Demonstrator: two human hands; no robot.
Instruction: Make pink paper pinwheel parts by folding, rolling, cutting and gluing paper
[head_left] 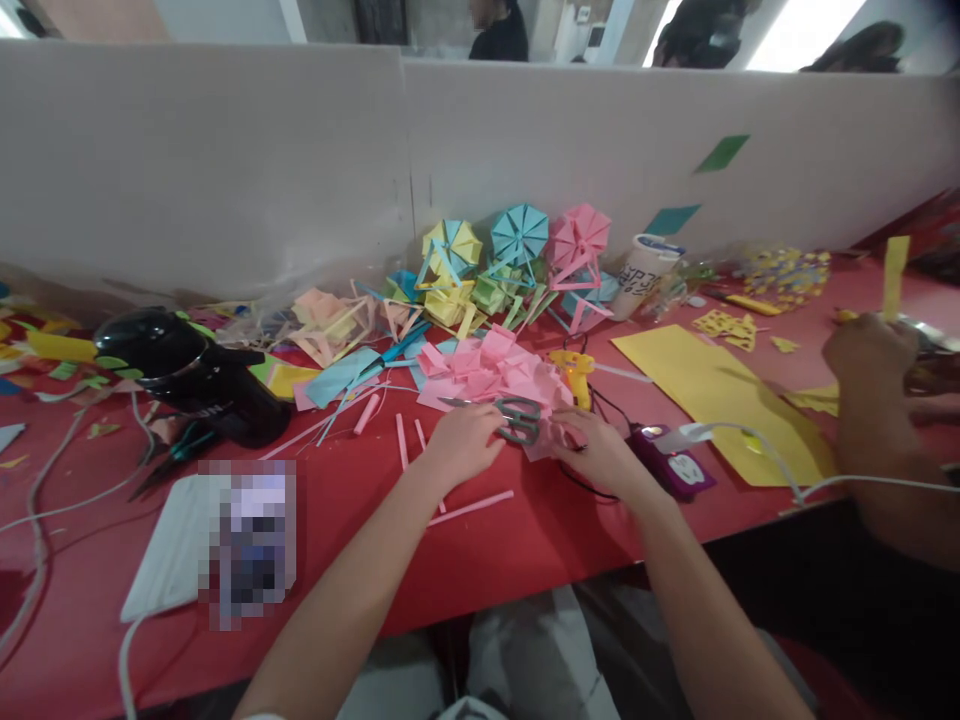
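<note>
My left hand [461, 442] rests on the red table [480, 560] with its fingers curled beside the grey handles of a pair of scissors [504, 413]. My right hand [592, 448] is closed on the edge of a heap of folded pink paper [491, 370], just right of the scissors. Loose pink paper strips [471, 507] lie on the table under and between my wrists. A yellow glue gun [574, 372] lies just behind my right hand.
Folded paper pinwheels [517, 240] in yellow, blue and pink stand at the back by a paper cup [641, 275]. A black kettle-like appliance [191, 375] sits left. A yellow sheet [720, 395], a purple device [675, 465] and a white cable lie right, beside another person's hand [870, 350].
</note>
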